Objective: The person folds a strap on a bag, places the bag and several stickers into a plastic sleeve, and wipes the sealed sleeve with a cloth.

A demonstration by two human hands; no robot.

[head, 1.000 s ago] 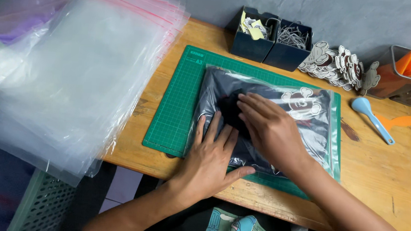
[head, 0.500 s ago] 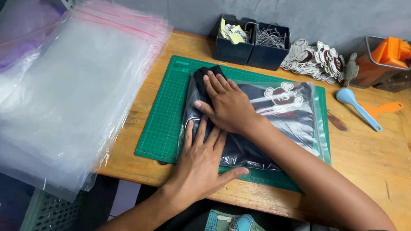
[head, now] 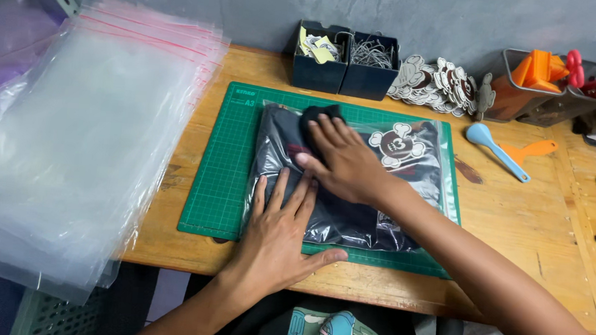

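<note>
On the green cutting mat point(head: 220, 183), bagged dark garment point(head: 351, 213) under flat, open left hand point(head: 276, 232) and right hand point(head: 344, 160).

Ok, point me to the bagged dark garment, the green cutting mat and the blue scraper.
bagged dark garment point(head: 339, 223), head view, on the dark fabric under the clear bag, below the right hand.
green cutting mat point(head: 224, 176), head view, on its bare left part.
blue scraper point(head: 482, 135), head view, on its rounded head.

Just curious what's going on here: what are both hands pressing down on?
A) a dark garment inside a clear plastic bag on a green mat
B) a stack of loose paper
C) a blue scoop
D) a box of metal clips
A: the left hand and right hand lie flat on the bagged dark garment on the green cutting mat.
</note>
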